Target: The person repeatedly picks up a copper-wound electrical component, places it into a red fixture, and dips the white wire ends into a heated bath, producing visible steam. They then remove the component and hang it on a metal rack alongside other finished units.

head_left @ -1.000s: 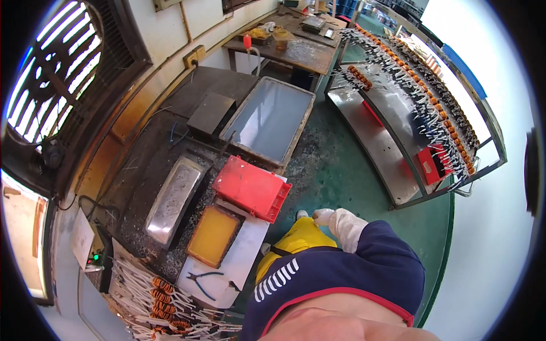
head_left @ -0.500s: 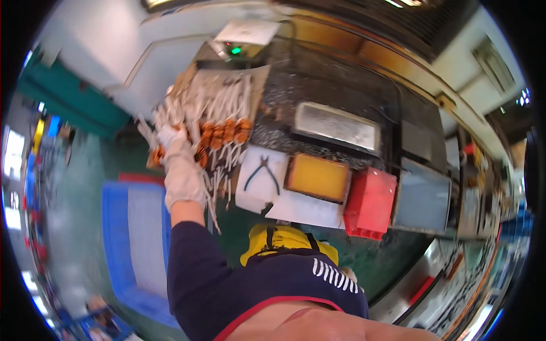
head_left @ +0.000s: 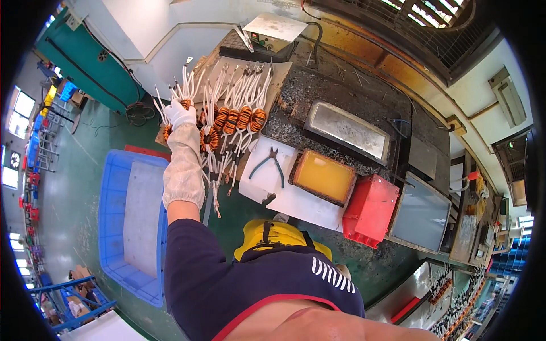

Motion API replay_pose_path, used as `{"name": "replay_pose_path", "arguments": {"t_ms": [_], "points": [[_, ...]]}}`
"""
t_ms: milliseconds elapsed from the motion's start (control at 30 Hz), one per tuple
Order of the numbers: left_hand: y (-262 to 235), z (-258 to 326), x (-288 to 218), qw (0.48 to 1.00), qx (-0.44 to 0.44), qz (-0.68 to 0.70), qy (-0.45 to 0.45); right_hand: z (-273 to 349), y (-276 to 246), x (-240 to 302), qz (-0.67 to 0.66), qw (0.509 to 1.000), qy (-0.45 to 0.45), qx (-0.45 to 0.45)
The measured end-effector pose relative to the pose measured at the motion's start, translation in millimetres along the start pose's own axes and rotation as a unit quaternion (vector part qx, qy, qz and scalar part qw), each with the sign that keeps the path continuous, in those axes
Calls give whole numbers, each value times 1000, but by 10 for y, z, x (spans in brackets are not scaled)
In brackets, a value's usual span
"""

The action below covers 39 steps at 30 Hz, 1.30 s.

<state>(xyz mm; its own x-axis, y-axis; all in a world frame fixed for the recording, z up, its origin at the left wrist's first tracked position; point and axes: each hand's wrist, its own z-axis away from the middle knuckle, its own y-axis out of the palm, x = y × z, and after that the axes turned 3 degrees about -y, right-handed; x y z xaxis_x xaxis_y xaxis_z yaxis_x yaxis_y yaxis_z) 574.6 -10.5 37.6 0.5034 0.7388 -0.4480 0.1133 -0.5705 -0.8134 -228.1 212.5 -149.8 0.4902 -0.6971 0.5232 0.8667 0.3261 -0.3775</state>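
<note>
My left hand (head_left: 181, 115), in a white glove with a pale sleeve cover, reaches to the far left of the bench. Its fingers close round a copper-wound ring coil (head_left: 185, 104), whose white leads stick up above the hand. Beside it, more ring coils (head_left: 244, 117) with long white leads lie in a row on a brown board. One coil (head_left: 209, 139) sits nearer me, its leads hanging past the board's front edge. The glove hides most of the held coil. My right hand does not show.
Cutting pliers (head_left: 267, 165) lie on a white sheet, beside a tray of yellow material (head_left: 324, 177) and a red bin (head_left: 371, 210). Behind is a rectangular metal pot (head_left: 350, 131). A blue tub (head_left: 108, 227) stands at left; a control box (head_left: 274, 35) is at the back.
The view has shifted and sharpened. My left hand is now closed round a coil at the left end of the row, with its leads standing up.
</note>
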Motion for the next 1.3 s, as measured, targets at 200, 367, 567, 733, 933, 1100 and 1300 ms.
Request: {"name": "replay_pose_path", "arguments": {"t_ms": [200, 367, 567, 733, 933, 1100, 1300], "points": [[-237, 64, -63, 999, -23, 40, -20, -203, -22, -457, 41, 998, -49, 11], [-511, 593, -277, 952, -23, 203, 227, 424, -170, 253, 160, 987, -4, -32], [-1460, 2153, -1631, 825, 112, 331, 444, -70, -436, -436, 90, 995, -11, -48], [-1373, 3315, -2532, 641, 262, 410, 593, 32, -489, -620, 55, 991, -43, -113], [-1018, 4487, -3155, 507, 389, 420, 644, 442, -340, -925, -28, 984, 1, -174], [-794, 4884, -3289, 475, 433, 391, 659, 636, -22, -1366, -52, 975, 96, -194], [-826, 4948, -3356, 450, 437, 381, 679, 950, 65, -1375, -173, 905, 153, -357]]}}
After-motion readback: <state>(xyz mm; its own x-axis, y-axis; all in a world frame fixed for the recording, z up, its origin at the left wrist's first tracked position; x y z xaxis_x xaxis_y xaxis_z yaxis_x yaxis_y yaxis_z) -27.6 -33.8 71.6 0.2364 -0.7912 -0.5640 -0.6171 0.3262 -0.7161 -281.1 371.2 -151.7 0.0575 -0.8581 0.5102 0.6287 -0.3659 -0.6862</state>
